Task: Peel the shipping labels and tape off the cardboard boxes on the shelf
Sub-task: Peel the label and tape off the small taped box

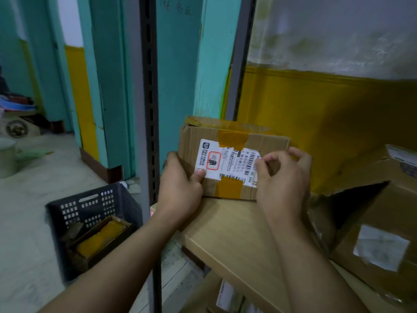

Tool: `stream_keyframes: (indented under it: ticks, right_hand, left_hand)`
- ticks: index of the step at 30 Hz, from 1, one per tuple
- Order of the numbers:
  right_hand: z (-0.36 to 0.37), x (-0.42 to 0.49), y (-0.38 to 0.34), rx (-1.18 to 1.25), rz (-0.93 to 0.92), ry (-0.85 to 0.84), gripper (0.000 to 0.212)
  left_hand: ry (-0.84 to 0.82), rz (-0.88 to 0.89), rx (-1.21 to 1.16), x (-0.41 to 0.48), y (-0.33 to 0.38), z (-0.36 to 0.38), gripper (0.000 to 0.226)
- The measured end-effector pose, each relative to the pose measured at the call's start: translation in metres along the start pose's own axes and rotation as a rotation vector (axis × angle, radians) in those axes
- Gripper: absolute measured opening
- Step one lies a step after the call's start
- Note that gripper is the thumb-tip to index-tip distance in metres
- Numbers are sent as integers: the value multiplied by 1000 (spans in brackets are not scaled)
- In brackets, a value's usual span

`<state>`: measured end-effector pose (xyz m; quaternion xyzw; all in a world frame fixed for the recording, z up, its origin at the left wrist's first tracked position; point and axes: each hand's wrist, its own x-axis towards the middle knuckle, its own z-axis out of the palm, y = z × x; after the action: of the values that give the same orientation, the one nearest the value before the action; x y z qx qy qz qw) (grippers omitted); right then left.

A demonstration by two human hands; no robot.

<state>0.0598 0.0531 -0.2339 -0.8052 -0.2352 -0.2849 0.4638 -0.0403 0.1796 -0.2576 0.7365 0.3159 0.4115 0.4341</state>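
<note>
A small cardboard box (266, 141) stands tilted on the wooden shelf (230, 236), its face turned to me. A white shipping label (225, 161) with barcodes and a red stamp covers that face, crossed by strips of brown tape (232, 138) at top and bottom. My left hand (180, 186) grips the box's left edge, thumb pressed on the label's lower left corner. My right hand (282, 177) pinches the label's right edge between thumb and forefinger.
A larger cardboard box (374, 233) with an open flap and a white label lies on the shelf at the right. A grey slotted shelf post (149, 109) rises left of the box. A dark plastic crate (90, 224) holding scraps sits on the floor below left.
</note>
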Motion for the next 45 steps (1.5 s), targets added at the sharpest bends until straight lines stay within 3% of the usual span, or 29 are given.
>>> stream_keyframes:
  ticks: [9, 15, 32, 45]
  right_hand:
    - [7, -2, -3, -73, -153, 211, 12]
    - [9, -2, -1, -30, -223, 151, 13]
    - [8, -7, -3, -25, -120, 81, 23]
    - [3, -8, -6, 44, -40, -26, 19]
  left_hand:
    - [-3, -5, -8, 2, -4, 1, 34]
    - [4, -18, 2, 2, -2, 1, 34]
    - [7, -21, 39, 1, -1, 2, 33]
    - [14, -24, 65, 0, 2, 3, 34]
